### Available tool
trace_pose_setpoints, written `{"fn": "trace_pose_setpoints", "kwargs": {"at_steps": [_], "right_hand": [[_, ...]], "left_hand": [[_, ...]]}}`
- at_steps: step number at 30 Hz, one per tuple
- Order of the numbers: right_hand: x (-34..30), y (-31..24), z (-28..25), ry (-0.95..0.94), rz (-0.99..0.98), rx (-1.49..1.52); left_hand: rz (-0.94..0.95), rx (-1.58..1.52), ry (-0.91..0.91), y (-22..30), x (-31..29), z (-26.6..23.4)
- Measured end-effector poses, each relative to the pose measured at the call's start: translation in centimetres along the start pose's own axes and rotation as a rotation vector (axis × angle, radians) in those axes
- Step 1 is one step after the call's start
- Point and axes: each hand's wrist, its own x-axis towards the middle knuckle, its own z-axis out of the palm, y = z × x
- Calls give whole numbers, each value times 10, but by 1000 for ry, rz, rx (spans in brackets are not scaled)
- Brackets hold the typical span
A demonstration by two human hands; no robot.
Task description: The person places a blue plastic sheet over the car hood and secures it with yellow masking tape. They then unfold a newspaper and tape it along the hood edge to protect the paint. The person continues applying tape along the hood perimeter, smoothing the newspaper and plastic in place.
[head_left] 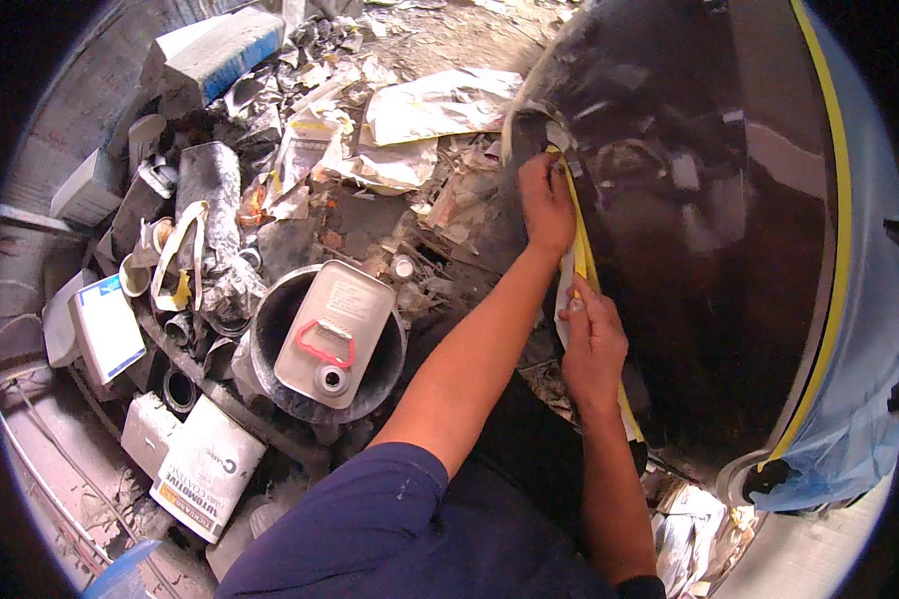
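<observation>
A dark, glossy vehicle body panel (699,240) curves up on the right. Yellow masking tape (583,252) with pale masking paper beside it runs along the panel's left edge. At the upper end of that strip, my left hand (549,205) is closed, its fingertips pinching the tape at the edge. Lower down, my right hand (594,344) is closed, with thumb and fingers pinched on the tape. Its remaining fingers curl into the palm, so I cannot see whether anything else lies inside.
Blue masking film (839,399) covers the far right, bordered by yellow tape. Left of my arms, a pale can with a red handle (345,309) rests on a dark bucket (270,374). A white rectangular can (208,467), boxes and crumpled paper (440,105) litter the floor.
</observation>
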Motion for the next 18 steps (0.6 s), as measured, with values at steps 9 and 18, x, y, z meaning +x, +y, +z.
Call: {"fn": "trace_pose_setpoints", "kwargs": {"at_steps": [9,18], "right_hand": [[-6,2,5,-8,-57,-130],[-21,-8,12,-3,-85,-356]], "left_hand": [[-149,253,35,23,2,-5],[-206,289,-97,25,11,-18]]}}
